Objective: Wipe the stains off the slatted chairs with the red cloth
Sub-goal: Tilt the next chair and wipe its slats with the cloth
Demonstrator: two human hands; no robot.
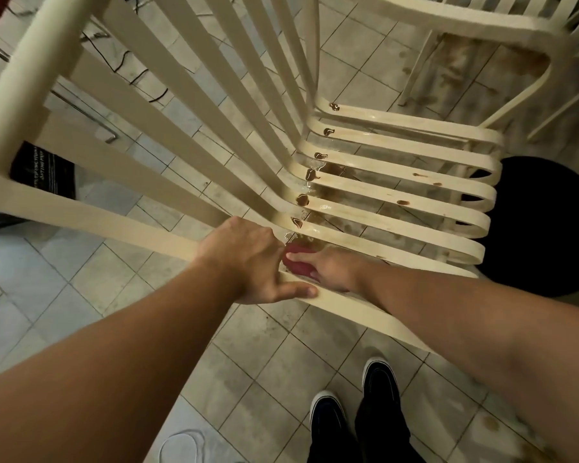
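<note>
Red cloth (298,264) is held bunched in the curled right hand (331,267) and pressed on the nearest slat at the back edge of the chair (398,235) seat. The side rail is gripped by the left hand (248,259). 6 brown stains (302,199) along that edge are not yet wiped, so little seems done.

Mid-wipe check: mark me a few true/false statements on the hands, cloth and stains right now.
1. The right hand holds the red cloth. True.
2. The left hand hangs clear of the chair. False: it grips the chair's near edge.
3. Brown stains sit at the seat's bend. True.
4. The cloth is at the seat's far edge. False: it is at the near edge, beside the left hand.
5. A second chair stands beyond. True.
</note>
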